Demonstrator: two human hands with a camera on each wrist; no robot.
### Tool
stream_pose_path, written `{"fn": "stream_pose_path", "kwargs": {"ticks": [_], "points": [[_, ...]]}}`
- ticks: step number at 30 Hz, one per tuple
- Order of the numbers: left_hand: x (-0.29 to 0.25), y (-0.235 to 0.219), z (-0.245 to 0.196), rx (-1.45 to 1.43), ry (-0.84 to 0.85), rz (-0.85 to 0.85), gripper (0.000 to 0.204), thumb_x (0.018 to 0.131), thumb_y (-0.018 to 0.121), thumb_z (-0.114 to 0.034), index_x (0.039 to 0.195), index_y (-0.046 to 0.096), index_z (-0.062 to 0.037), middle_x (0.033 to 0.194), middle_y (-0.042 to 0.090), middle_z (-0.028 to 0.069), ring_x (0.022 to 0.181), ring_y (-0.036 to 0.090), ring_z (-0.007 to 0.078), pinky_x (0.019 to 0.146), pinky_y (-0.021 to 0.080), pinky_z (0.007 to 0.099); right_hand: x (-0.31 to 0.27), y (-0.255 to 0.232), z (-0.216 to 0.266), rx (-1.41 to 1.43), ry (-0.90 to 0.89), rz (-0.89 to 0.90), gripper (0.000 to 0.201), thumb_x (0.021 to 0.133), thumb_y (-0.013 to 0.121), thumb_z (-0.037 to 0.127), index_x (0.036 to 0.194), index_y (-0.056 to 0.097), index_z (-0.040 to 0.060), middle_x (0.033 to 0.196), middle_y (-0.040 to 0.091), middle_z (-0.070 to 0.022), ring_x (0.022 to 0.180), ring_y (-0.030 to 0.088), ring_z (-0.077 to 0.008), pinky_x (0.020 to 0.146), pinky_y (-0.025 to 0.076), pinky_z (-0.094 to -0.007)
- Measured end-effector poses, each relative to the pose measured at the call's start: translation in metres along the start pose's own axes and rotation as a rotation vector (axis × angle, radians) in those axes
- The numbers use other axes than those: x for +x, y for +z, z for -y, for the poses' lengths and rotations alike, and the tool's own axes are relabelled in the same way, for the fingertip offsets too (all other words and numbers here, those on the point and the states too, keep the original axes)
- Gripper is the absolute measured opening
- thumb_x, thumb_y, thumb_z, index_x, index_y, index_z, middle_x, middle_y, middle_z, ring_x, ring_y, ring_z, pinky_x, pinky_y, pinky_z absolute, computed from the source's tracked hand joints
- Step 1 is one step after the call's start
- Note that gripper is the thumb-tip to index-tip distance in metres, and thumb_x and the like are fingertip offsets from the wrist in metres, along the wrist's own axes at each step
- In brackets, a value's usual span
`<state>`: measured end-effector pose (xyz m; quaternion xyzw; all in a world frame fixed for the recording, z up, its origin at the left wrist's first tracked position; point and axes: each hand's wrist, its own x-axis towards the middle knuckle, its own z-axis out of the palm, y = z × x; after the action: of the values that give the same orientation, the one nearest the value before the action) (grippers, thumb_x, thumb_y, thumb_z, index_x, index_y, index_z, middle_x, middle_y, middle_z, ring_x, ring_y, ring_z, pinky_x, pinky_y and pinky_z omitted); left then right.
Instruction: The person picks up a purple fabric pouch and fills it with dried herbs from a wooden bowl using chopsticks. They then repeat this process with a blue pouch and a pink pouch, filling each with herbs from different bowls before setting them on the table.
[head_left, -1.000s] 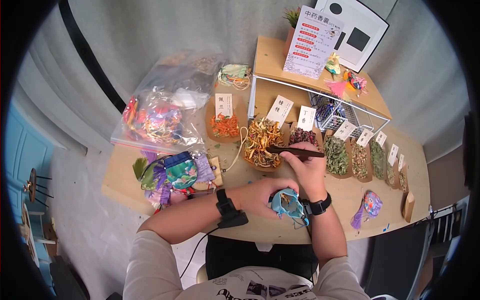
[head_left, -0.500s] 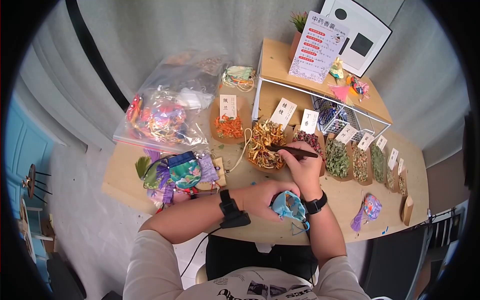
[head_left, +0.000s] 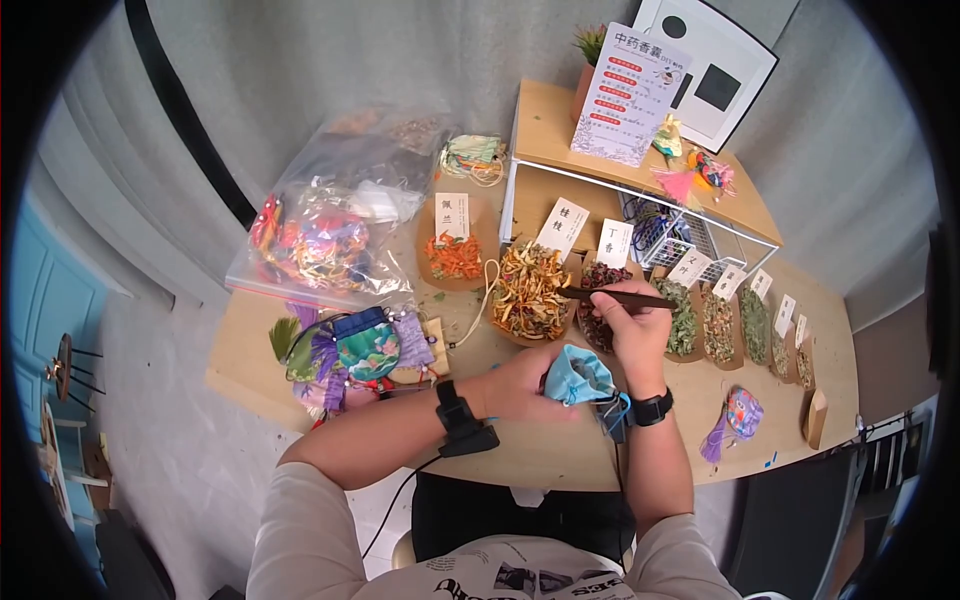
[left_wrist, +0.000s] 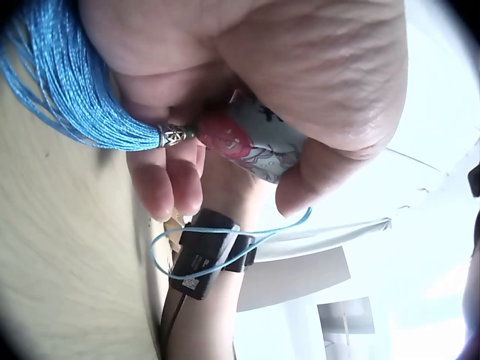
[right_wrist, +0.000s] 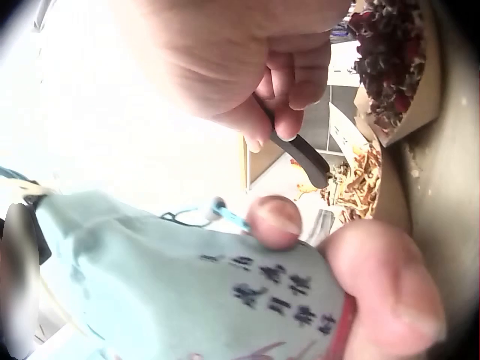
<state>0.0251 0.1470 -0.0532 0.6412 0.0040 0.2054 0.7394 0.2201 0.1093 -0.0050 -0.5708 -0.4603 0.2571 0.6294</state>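
Note:
In the head view my left hand (head_left: 522,385) grips a light blue drawstring pouch (head_left: 577,376), its mouth open and facing up. The left wrist view shows the pouch's printed red and grey-blue base (left_wrist: 262,142) between thumb and fingers, with a blue tassel (left_wrist: 71,82) hanging off it. My right hand (head_left: 640,338) pinches a slim dark brown stick-like tool (head_left: 625,297) with a bent tip. That tip appears at the right edge of a paper tray of yellow-brown dried strips (head_left: 528,292). Dark red dried buds (head_left: 603,282) fill the tray behind the right hand.
Dried orange bits (head_left: 455,258) lie in a tray to the left. More herb trays, including green leaves (head_left: 683,325), line the right side. Finished pouches (head_left: 368,345) and a plastic bag (head_left: 330,240) occupy the left. A purple sachet (head_left: 743,410) lies front right; a wooden shelf (head_left: 540,125) stands behind.
My right hand has moved right with the dark tool, drawing its tip from over the yellow-brown strips to their right edge. My left hand has tilted the pouch and shifted it slightly.

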Motion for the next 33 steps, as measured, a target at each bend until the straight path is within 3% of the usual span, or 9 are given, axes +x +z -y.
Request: {"fn": "stream_pose_path", "kwargs": {"ticks": [2, 4, 7, 12, 20, 23, 28, 30, 33], "points": [[0.001, 0.002, -0.006, -0.081, -0.046, -0.041, 0.06, 0.085, 0.081, -0.004, 0.135, 0.048, -0.0059, 0.115, 0.061, 0.0023, 0.097, 0.061, 0.0093, 0.086, 0.054, 0.0295, 0.004, -0.01, -0.002, 0.072, -0.002, -0.034, 0.013, 0.088, 0.078, -0.002, 0.097, 0.069, -0.0006, 0.082, 0.072, -0.0067, 0.07, 0.067, -0.0111, 0.063, 0.053, -0.023], [0.001, 0.001, -0.011, -0.15, -0.216, -0.075, 0.056, 0.088, 0.077, -0.001, 0.135, 0.047, -0.0064, 0.113, 0.06, 0.004, 0.093, 0.065, 0.0128, 0.076, 0.058, 0.0317, 0.007, -0.022, -0.001, 0.131, -0.006, -0.028, 0.014, 0.088, 0.078, -0.002, 0.098, 0.069, -0.0005, 0.082, 0.072, -0.0069, 0.07, 0.067, -0.0115, 0.063, 0.052, -0.023], [0.002, -0.001, -0.008, -0.228, -0.167, -0.101, 0.054, 0.09, 0.073, 0.002, 0.135, 0.045, -0.007, 0.111, 0.059, 0.0057, 0.089, 0.067, 0.0166, 0.068, 0.06, 0.0334, 0.009, -0.031, 0.0, 0.235, -0.012, -0.036, 0.014, 0.088, 0.076, -0.004, 0.098, 0.067, -0.0004, 0.083, 0.072, -0.0081, 0.068, 0.067, -0.0126, 0.062, 0.052, -0.0236], [0.003, -0.002, -0.009, -0.246, -0.161, -0.126, 0.055, 0.09, 0.071, 0.004, 0.136, 0.044, -0.0076, 0.112, 0.06, 0.0066, 0.091, 0.067, 0.0168, 0.069, 0.061, 0.0339, 0.005, -0.046, 0.012, 0.515, -0.076, 0.008, 0.014, 0.088, 0.071, -0.007, 0.099, 0.065, -0.0013, 0.084, 0.071, -0.013, 0.063, 0.064, -0.016, 0.059, 0.051, -0.0266], [0.003, 0.001, -0.011, -0.213, -0.117, -0.145, 0.059, 0.087, 0.074, 0.005, 0.137, 0.043, -0.0072, 0.113, 0.059, 0.006, 0.093, 0.066, 0.0148, 0.07, 0.062, 0.0352, -0.012, -0.063, 0.04, 0.427, -0.149, 0.214, 0.021, 0.081, 0.077, -0.009, 0.096, 0.065, -0.0027, 0.09, 0.073, -0.0196, 0.068, 0.069, -0.0182, 0.062, 0.058, -0.0284], [0.002, 0.001, -0.01, -0.174, -0.142, -0.186, 0.067, 0.084, 0.08, -0.001, 0.14, 0.043, -0.0083, 0.111, 0.057, 0.0017, 0.088, 0.065, 0.0103, 0.063, 0.06, 0.0313, -0.017, -0.057, 0.041, 0.327, -0.104, 0.258, 0.021, 0.08, 0.078, -0.008, 0.095, 0.066, -0.003, 0.089, 0.073, -0.0193, 0.068, 0.069, -0.0183, 0.062, 0.058, -0.0285], [0.0, 0.0, -0.007, -0.06, -0.043, -0.184, 0.07, 0.08, 0.083, -0.002, 0.139, 0.046, -0.0085, 0.117, 0.057, 0.0007, 0.106, 0.057, 0.0083, 0.09, 0.053, 0.0287, -0.013, -0.056, 0.034, 0.413, -0.125, 0.308, 0.022, 0.08, 0.079, -0.006, 0.096, 0.066, -0.0031, 0.089, 0.073, -0.0174, 0.068, 0.069, -0.0178, 0.061, 0.057, -0.0281], [0.001, -0.002, -0.005, -0.01, -0.03, -0.12, 0.07, 0.08, 0.083, -0.002, 0.139, 0.045, -0.0073, 0.119, 0.057, 0.0015, 0.108, 0.058, 0.0096, 0.093, 0.052, 0.0298, -0.011, -0.05, 0.032, 0.58, -0.123, 0.174, 0.021, 0.083, 0.076, -0.005, 0.1, 0.065, -0.0021, 0.09, 0.073, -0.0162, 0.068, 0.068, -0.0163, 0.061, 0.055, -0.0271], [0.0, -0.004, -0.003, 0.104, -0.029, 0.024, 0.069, 0.08, 0.083, -0.003, 0.138, 0.046, -0.0061, 0.121, 0.057, 0.0021, 0.111, 0.059, 0.011, 0.098, 0.05, 0.031, -0.005, -0.045, 0.019, 0.456, -0.064, 0.009, 0.021, 0.085, 0.075, -0.005, 0.103, 0.065, -0.0005, 0.091, 0.074, -0.0133, 0.069, 0.067, -0.0142, 0.063, 0.055, -0.0257]]}}
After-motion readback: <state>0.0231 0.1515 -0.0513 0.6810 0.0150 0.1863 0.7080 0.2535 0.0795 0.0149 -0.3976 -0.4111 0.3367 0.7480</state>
